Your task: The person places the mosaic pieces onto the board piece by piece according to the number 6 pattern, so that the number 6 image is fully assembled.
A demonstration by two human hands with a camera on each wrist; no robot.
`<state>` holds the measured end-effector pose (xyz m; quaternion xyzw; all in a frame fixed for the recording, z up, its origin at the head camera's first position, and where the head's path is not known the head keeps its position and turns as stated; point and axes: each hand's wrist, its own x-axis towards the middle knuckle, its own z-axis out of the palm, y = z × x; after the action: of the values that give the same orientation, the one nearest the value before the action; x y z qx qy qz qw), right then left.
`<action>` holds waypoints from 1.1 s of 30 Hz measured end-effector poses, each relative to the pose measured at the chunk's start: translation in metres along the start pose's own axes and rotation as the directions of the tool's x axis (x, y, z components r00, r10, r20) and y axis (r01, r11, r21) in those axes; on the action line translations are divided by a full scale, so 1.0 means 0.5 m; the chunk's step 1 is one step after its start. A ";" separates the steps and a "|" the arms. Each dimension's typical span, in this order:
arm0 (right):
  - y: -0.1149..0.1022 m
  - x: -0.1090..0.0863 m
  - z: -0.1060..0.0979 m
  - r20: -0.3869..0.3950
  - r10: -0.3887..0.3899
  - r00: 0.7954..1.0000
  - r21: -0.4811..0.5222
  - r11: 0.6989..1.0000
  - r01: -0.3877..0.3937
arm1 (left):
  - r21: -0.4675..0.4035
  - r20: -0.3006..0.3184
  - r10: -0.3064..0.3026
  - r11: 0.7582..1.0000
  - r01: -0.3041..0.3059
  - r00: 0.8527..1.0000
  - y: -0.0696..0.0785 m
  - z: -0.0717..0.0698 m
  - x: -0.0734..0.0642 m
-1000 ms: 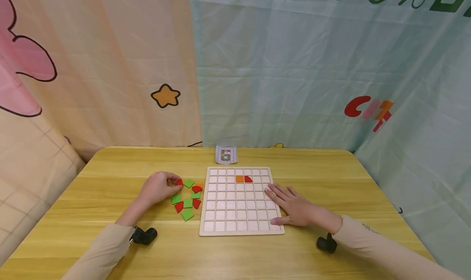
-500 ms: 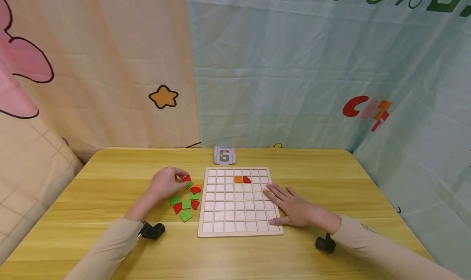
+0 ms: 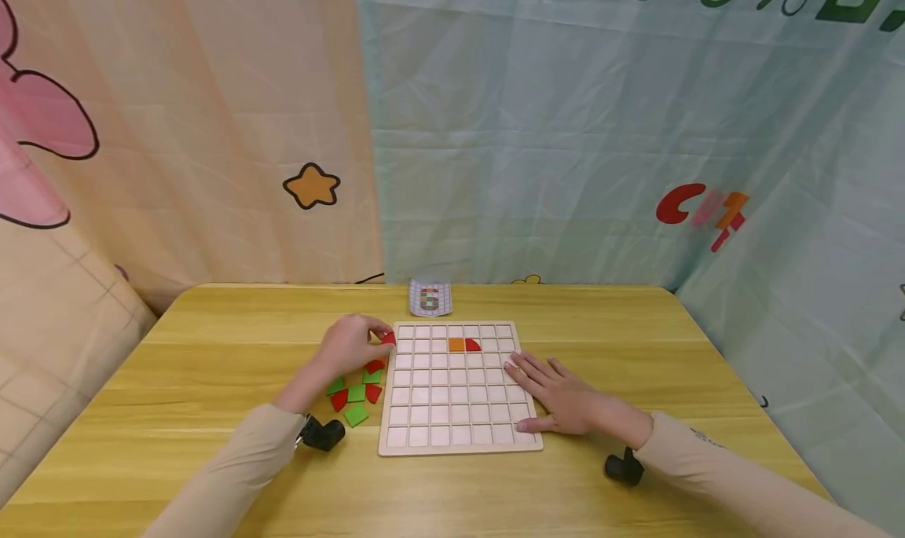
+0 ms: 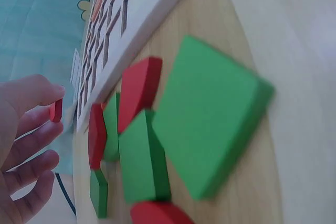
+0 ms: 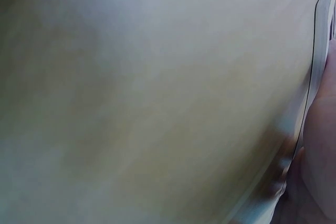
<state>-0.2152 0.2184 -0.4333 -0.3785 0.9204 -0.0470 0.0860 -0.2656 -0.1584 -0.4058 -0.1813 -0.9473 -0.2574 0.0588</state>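
Between thumb and forefinger my left hand [image 3: 348, 343] pinches a red tile [image 3: 388, 338] at the upper left edge of the white grid board [image 3: 452, 450]. In the left wrist view that red tile [image 4: 56, 110] is seen edge-on at the fingertips. My right hand [image 3: 566, 400] lies flat with fingers spread on the board's right edge. An orange square tile [image 3: 456, 345] and a red quarter-round tile [image 3: 473, 345] sit side by side in the board's second row. Below the left hand lie loose green tiles [image 3: 357, 415] and red tiles [image 3: 339, 400].
A small printed card [image 3: 430, 298] with a coloured grid pattern lies behind the board. The wooden table [image 3: 601, 318] ends at a hanging curtain [image 3: 452, 169]. The right wrist view shows mostly blurred tabletop [image 5: 147, 98].
My left hand has carried the red tile rightward from the loose pile to the board's edge, now covering part of the pile. The right hand has stayed in place.
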 end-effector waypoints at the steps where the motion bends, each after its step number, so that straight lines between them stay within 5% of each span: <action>1: 0.000 0.000 -0.001 0.006 0.004 1.000 -0.002 1.000 -0.004 | -0.004 0.007 0.001 1.000 -0.001 1.000 0.005 0.003 0.003; 21: -0.001 -0.002 -0.005 0.020 0.003 1.000 -0.008 1.000 -0.002 | 0.034 0.088 0.062 0.997 -0.065 0.994 0.075 0.062 0.067; 33: 0.001 0.001 -0.003 0.027 0.017 1.000 -0.025 1.000 -0.016 | 0.015 0.115 0.039 0.999 -0.041 0.993 0.102 0.084 0.079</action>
<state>-0.2161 0.2185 -0.4321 -0.3725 0.9228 -0.0298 0.0941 -0.2838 -0.0840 -0.4101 -0.2142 -0.9476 -0.2369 0.0109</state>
